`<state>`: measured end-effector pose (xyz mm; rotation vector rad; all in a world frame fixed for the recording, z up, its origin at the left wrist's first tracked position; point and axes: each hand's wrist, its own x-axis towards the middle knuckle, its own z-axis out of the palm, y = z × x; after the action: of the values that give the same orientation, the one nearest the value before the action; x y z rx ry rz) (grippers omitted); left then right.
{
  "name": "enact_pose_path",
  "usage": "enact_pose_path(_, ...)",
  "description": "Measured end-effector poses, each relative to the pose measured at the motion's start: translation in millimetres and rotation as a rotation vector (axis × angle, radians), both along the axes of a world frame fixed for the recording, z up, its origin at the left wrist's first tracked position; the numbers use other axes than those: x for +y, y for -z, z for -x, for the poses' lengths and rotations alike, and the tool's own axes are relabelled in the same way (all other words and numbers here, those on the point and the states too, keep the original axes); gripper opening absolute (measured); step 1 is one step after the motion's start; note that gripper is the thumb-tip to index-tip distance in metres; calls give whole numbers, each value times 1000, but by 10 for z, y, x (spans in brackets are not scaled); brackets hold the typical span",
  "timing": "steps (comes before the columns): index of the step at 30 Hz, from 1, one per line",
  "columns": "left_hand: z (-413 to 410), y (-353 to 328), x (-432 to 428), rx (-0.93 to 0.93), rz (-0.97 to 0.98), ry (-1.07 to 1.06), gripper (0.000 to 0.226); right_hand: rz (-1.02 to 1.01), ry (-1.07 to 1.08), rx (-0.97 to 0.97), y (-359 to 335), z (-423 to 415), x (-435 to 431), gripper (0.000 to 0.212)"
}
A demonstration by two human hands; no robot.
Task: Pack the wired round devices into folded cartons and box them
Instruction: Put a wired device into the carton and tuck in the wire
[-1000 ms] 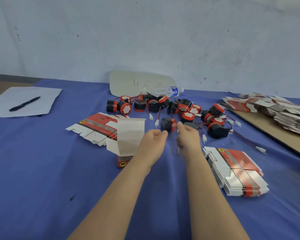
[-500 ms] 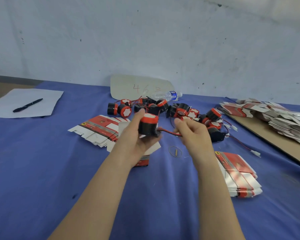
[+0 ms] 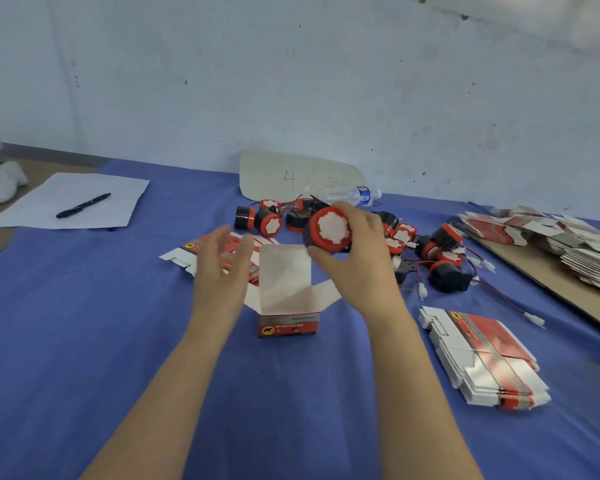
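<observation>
My right hand (image 3: 359,261) grips a round black and red device (image 3: 328,231) with a white face, held just above the open top of a folded red and white carton (image 3: 287,318) standing on the blue cloth. Its flaps stand up and out. My left hand (image 3: 219,268) hovers with straight fingers just left of the carton, holding nothing. A heap of several more wired round devices (image 3: 440,252) lies behind the carton.
Flat carton blanks lie in stacks at the left (image 3: 187,251), the near right (image 3: 482,358) and on a brown board at the far right (image 3: 551,237). A paper sheet with a pen (image 3: 83,205), a water bottle (image 3: 354,195) and a numbered card (image 3: 291,176) lie at the back.
The device passed from my left hand to my right hand and now sits over the carton's open top. My left hand let go and opened beside the carton.
</observation>
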<state>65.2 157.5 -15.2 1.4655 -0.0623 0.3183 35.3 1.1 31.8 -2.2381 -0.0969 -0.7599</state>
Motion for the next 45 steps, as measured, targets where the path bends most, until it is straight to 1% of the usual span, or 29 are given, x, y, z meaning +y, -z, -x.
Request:
enact_pose_path(2, -45, 157, 103, 111, -45, 1, 18, 81, -68, 79, 28, -36, 19, 64)
enact_pose_path(5, -104, 320, 69, 252, -86, 72, 15, 295, -169, 320, 182, -111, 156, 62)
enact_pose_path(7, -101, 373, 25, 293, -160, 102, 14, 323, -157, 407, 329, -124, 226, 66)
enact_pose_path(9, -107, 397, 1, 303, -177, 101, 20, 273, -134, 402, 419, -129, 231, 71)
enact_pose_path(12, -96, 399, -16, 315, -156, 83, 22, 256, -130, 378, 423, -141, 227, 70)
enact_pose_path(19, -85, 433, -23, 254, -210, 48, 37, 428, -122, 449, 327, -154, 254, 62)
enact_pose_path(22, -84, 439, -39, 263, -195, 40, 35, 394, -104, 486, 298, -159, 254, 57)
enact_pose_path(26, -63, 427, -82, 294, -98, 35, 27, 373, -90, 482, 265, -155, 263, 48)
enact_pose_path(30, -24, 406, -116, 353, -50, 62, 52, 433, -83, 457, 257, -137, 286, 46)
enact_pose_path(31, -20, 402, -121, 362, -56, 64, 53, 440, -81, 461, 249, -127, 287, 45)
enact_pose_path(32, -22, 404, -126, 366, -57, 69, 51, 446, -83, 466, 240, -119, 283, 45)
enact_pose_path(36, -16, 414, -136, 354, -22, 114, 24, 437, -105, 464, 231, -98, 269, 44)
enact_pose_path(37, -15, 413, -138, 340, -14, 130, 24, 421, -106, 462, 244, -97, 267, 44)
enact_pose_path(39, -23, 411, -146, 354, 29, 157, 31, 393, -112, 464, 280, -100, 262, 46)
enact_pose_path(41, -35, 399, -140, 450, 95, 163, 34, 388, -126, 481, 299, -106, 253, 50)
enact_pose_path(42, -44, 397, -131, 480, 109, 159, 32, 372, -138, 495, 298, -108, 245, 51)
enact_pose_path(45, -31, 407, -130, 441, 24, 109, 24, 316, -190, 547, 265, -119, 208, 50)
